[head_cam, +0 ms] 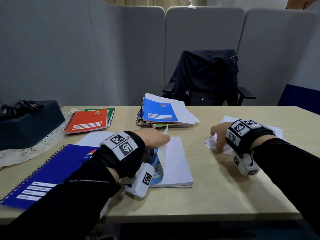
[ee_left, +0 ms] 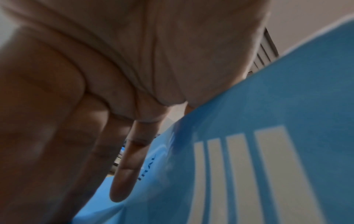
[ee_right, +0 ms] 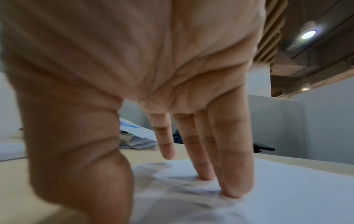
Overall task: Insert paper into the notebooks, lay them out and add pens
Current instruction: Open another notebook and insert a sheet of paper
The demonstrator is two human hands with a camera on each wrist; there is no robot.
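A notebook lies open at the table's middle, its white pages (head_cam: 174,161) facing up. My left hand (head_cam: 155,138) pinches its light blue cover (head_cam: 156,163) and holds it raised. In the left wrist view the fingers (ee_left: 130,166) lie straight along that cover (ee_left: 287,106), whose white label bars face the palm. My right hand (head_cam: 216,141) presses straight fingertips (ee_right: 235,181) onto loose white sheets (head_cam: 225,120) at the right, and the paper (ee_right: 287,189) wrinkles under them. A closed dark blue notebook (head_cam: 52,172) lies under my left forearm.
A red notebook (head_cam: 88,121) sits on a green one (head_cam: 110,111) at the back left. A stack of notebooks and sheets topped by a blue one (head_cam: 159,111) stands at the back centre. A dark box (head_cam: 29,122) on lace cloth (head_cam: 26,151) fills the left. A chair (head_cam: 206,78) stands behind the table.
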